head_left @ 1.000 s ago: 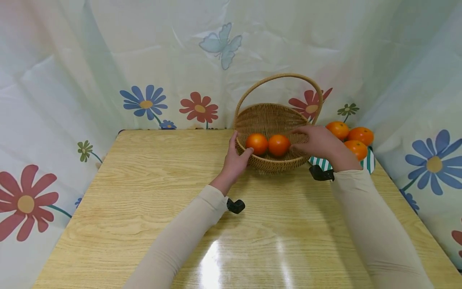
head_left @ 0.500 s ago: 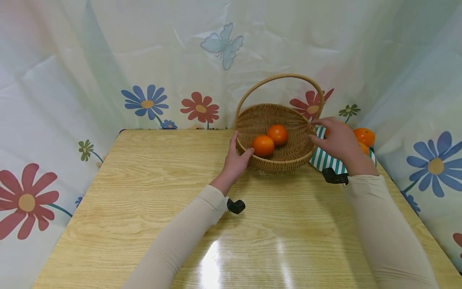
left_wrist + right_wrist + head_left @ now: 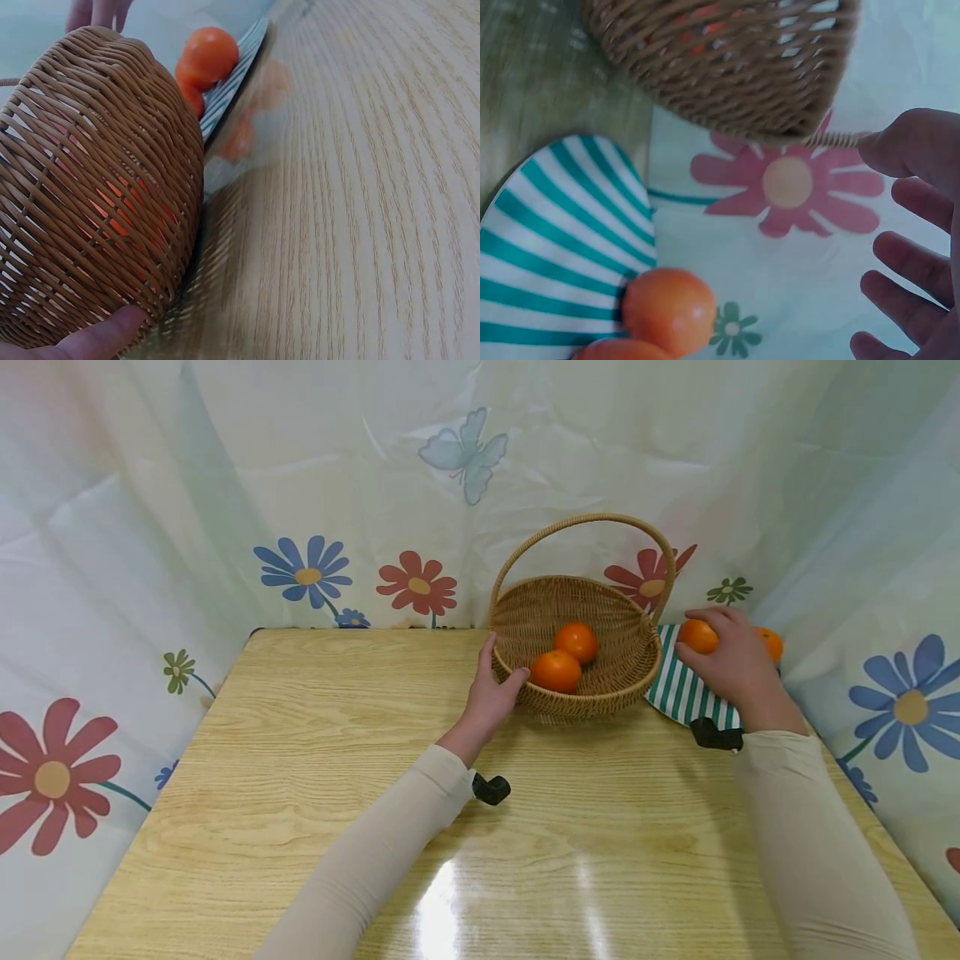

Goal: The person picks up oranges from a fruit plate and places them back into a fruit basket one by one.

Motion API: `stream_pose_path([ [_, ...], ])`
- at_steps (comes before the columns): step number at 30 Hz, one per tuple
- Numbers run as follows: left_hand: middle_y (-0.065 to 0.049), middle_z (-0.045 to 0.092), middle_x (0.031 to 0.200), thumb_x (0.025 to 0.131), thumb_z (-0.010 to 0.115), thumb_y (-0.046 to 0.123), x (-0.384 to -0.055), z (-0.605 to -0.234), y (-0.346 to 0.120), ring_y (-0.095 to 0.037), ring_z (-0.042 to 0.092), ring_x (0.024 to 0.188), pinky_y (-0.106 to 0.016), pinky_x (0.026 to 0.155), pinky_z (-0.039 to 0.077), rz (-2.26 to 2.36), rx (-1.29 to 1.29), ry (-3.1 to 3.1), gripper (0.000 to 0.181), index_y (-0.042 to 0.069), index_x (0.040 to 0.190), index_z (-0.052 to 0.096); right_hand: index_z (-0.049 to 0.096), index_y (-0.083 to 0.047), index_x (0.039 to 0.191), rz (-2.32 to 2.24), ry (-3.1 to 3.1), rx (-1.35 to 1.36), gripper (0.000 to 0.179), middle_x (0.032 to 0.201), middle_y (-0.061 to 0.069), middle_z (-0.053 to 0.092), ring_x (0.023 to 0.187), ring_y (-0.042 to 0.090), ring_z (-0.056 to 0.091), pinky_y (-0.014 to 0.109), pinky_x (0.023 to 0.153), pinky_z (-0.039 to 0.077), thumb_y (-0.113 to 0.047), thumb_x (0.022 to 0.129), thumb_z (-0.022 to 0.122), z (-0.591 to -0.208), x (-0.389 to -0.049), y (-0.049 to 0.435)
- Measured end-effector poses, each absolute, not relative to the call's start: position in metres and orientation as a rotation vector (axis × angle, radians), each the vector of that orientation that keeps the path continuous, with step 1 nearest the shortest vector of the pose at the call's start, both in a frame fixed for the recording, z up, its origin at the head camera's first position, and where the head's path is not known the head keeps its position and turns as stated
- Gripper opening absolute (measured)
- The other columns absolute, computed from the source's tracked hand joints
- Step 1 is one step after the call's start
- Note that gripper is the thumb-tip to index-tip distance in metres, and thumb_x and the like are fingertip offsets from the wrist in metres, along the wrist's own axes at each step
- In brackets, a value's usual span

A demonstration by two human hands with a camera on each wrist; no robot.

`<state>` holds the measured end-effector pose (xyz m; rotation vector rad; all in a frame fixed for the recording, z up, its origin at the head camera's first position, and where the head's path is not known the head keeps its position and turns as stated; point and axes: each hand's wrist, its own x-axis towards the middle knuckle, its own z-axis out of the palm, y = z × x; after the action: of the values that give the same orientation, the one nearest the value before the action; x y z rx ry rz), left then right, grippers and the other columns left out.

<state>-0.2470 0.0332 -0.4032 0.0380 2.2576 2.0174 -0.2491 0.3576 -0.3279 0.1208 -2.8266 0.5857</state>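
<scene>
A wicker basket [image 3: 615, 697] with a tall arched handle stands at the back of the table. My left hand [image 3: 489, 697] grips its left rim, thumb at the front; in the left wrist view a fingertip [image 3: 112, 330] presses the woven side. Two oranges lie together inside, one in front [image 3: 557, 672] and one behind [image 3: 576, 642]. My right hand [image 3: 738, 664] is over the striped plate [image 3: 678, 689], fingers spread and holding nothing. Close to its thumb and fingers sits an orange [image 3: 698, 636]. Another orange [image 3: 772, 644] shows past the knuckles; the hand hides the rest.
The wooden table [image 3: 337, 735] reaches forward from a flowered curtain [image 3: 315, 468] that hangs at the back and sides. In the right wrist view, the basket's woven wall [image 3: 735, 82] hangs near the green-and-white plate [image 3: 555, 225]. The basket handle [image 3: 585, 518] arches high.
My right hand has left the basket's inside and moved right, over the plate. Inside the basket, the two oranges have rolled, one now behind the other. My left hand stays on the rim.
</scene>
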Motion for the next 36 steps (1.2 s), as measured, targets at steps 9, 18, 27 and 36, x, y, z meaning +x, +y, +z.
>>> stream_pose_path([
  [9, -0.001, 0.012, 0.164, 0.093, 0.060, 0.038, -0.248, -0.403, 0.033, -0.032, 0.026, 0.144, -0.047, 0.105, 0.038, 2.023, 0.030, 2.256, 0.077, 0.054, 0.149, 0.009, 0.044, -0.003, 0.142, 0.624, -2.840, 0.006, 0.059, 0.148, 0.030, 0.029, 0.122, 0.053, 0.034, 0.068, 0.094, 0.034, -0.035, 0.095, 0.057, -0.343, -0.251, 0.374],
  [18, -0.001, 0.011, 0.164, 0.093, 0.060, 0.038, -0.248, -0.403, 0.032, -0.033, 0.030, 0.143, -0.047, 0.100, 0.041, 2.017, 0.022, 2.246, 0.077, 0.059, 0.145, 0.008, 0.040, 0.004, 0.142, 0.605, -2.854, -0.077, 0.064, 0.146, 0.035, 0.028, 0.127, 0.056, 0.028, 0.069, 0.102, 0.025, -0.035, 0.094, 0.055, -0.359, -0.255, 0.395],
  [27, -0.003, 0.011, 0.164, 0.094, 0.059, 0.038, -0.248, -0.404, 0.033, -0.032, 0.045, 0.127, -0.041, 0.087, 0.046, 2.028, 0.031, 2.234, 0.075, 0.061, 0.144, 0.008, 0.037, 0.005, 0.143, 0.621, -2.876, -0.202, 0.066, 0.146, 0.037, 0.024, 0.126, 0.059, 0.025, 0.069, 0.104, 0.022, -0.035, 0.093, 0.054, -0.373, -0.255, 0.409],
  [36, -0.002, 0.013, 0.163, 0.094, 0.059, 0.039, -0.246, -0.403, 0.033, -0.022, 0.046, 0.088, -0.031, 0.059, 0.040, 2.027, 0.028, 2.236, 0.075, 0.060, 0.144, 0.008, 0.036, 0.006, 0.142, 0.643, -2.897, -0.339, 0.066, 0.148, 0.036, 0.020, 0.124, 0.057, 0.025, 0.069, 0.102, 0.028, -0.032, 0.091, 0.053, -0.387, -0.257, 0.418],
])
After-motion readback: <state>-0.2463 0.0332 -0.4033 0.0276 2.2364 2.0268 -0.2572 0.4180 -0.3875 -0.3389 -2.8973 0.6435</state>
